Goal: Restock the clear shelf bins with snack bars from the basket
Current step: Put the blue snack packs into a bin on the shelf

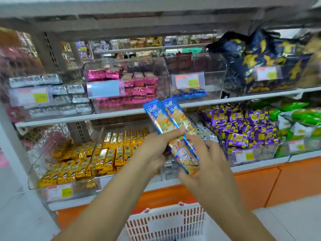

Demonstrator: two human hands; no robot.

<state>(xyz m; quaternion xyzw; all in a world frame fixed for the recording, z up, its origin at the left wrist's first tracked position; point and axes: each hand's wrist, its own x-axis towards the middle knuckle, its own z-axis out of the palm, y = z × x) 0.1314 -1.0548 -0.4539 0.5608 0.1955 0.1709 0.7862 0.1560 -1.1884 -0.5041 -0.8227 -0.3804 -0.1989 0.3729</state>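
Shelf bins (215, 73) behind; left hand (154, 152), right hand (208, 166) grip snack bars (171, 117).

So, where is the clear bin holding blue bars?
Head view, upper shelf, right of centre: the clear bin sits between the pink-wrapper bin and dark blue bags.

**Blue bars in hand, bin running low**

Two blue snack bars (171, 122), in long wrappers printed with orange and yellow, lie side by side at the centre of the frame, their tops tilted toward the upper left. The left hand (152, 150) and right hand (205, 164) grip their lower halves. Above right, a clear bin (215, 79) holds a few blue packs (189, 93) along its floor. The white slotted basket (165, 221) sits at bottom centre.
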